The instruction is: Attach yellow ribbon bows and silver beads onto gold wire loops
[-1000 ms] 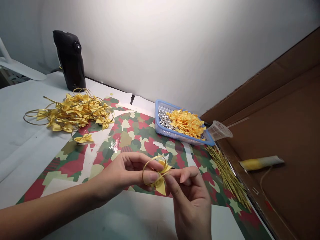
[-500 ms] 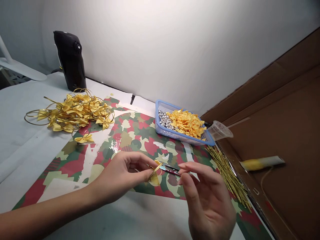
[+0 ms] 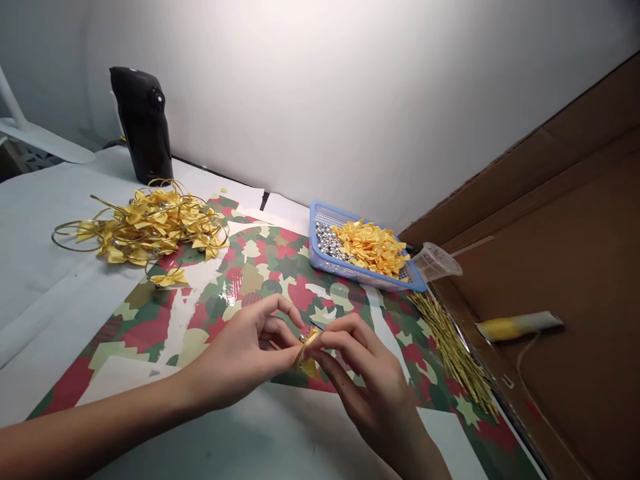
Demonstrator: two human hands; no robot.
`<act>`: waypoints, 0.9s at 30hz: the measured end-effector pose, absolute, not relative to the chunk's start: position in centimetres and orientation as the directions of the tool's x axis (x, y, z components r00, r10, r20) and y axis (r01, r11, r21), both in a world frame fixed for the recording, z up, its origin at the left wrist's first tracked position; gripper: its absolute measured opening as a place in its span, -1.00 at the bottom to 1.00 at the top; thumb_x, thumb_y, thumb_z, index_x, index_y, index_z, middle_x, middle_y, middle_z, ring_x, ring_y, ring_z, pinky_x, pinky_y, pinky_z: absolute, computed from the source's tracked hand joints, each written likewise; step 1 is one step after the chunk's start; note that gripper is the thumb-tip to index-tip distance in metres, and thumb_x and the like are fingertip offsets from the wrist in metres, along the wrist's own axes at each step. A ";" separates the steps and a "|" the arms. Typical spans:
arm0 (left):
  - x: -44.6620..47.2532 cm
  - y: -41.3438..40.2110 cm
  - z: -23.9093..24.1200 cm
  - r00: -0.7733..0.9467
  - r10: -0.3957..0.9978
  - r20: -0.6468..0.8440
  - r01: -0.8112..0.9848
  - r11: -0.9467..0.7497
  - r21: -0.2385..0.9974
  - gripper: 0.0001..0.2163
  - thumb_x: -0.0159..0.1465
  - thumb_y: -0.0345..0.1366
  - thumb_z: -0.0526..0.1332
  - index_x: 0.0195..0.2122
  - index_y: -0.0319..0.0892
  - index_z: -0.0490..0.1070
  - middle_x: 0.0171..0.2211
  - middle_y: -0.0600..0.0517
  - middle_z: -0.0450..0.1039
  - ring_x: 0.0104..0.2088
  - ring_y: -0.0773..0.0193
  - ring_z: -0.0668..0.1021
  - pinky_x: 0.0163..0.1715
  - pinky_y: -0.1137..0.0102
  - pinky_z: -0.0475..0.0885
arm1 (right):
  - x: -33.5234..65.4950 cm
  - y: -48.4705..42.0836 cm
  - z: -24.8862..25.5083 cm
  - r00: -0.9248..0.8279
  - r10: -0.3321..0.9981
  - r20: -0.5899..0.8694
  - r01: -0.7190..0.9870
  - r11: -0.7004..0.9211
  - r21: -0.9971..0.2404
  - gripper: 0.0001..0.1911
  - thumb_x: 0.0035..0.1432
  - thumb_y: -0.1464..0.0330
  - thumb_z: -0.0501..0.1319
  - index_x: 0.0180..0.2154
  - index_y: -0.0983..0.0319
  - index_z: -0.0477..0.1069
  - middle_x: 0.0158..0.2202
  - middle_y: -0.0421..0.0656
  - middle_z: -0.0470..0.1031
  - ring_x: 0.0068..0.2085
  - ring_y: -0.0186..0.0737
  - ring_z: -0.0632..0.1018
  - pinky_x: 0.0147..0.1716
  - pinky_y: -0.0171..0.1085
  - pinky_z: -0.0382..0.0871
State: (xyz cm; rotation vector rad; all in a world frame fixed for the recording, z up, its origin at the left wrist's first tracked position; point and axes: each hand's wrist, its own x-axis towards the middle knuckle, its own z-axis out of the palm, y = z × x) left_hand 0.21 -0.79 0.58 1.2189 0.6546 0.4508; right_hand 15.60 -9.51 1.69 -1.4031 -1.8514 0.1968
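My left hand [image 3: 250, 353] pinches a small yellow ribbon bow on a gold cord loop [image 3: 306, 352] over the patterned paper. My right hand [image 3: 365, 387] meets it from the right, fingertips closed on the same bow. The loop is seen edge-on between the two hands. A small dark tool peeks out behind the fingers, mostly hidden.
A pile of finished gold-loop bows [image 3: 145, 227] lies at the back left beside a black device [image 3: 143, 123]. A blue basket [image 3: 320, 217] holds yellow bows and silver beads. Gold ties [image 3: 450, 347], a clear cup [image 3: 435, 261] and a cardboard box [image 3: 560, 267] are on the right.
My right hand let go of the bow and drew back open, then came back to pinch it. The loop has turned from face-on to edge-on.
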 end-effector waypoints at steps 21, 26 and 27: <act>0.4 -0.4 0.1 0.746 0.641 -0.181 -0.080 0.356 0.931 -0.75 0.07 -0.32 0.35 -0.43 -0.15 0.21 -0.63 0.24 0.33 -0.57 0.46 0.37 -0.56 0.54 0.22 | 16.4 -9.9 1.3 0.028 0.934 0.356 0.609 0.267 -0.747 -0.91 0.27 0.42 0.13 -0.23 0.13 0.37 -0.33 -0.22 0.34 -0.42 -0.33 0.37 -0.53 -0.38 0.26; 0.4 -0.3 0.2 0.750 0.639 -0.171 -0.094 0.359 0.929 -0.73 0.07 -0.28 0.36 -0.44 -0.15 0.21 -0.61 0.23 0.33 -0.59 0.46 0.37 -0.59 0.54 0.24 | 16.6 -10.2 1.8 -0.091 0.939 0.331 0.720 0.292 -0.630 -0.81 0.31 0.41 0.02 -0.25 0.20 0.41 -0.36 -0.18 0.31 -0.37 -0.30 0.43 -0.44 -0.36 0.33; 0.4 -0.3 0.2 0.747 0.642 -0.170 -0.097 0.359 0.928 -0.73 0.07 -0.29 0.36 -0.44 -0.15 0.21 -0.62 0.23 0.33 -0.59 0.46 0.37 -0.58 0.54 0.25 | 16.8 -10.3 1.9 -0.111 0.947 0.301 0.746 0.280 -0.605 -0.76 0.33 0.38 -0.02 -0.26 0.21 0.42 -0.38 -0.17 0.30 -0.39 -0.29 0.43 -0.45 -0.34 0.33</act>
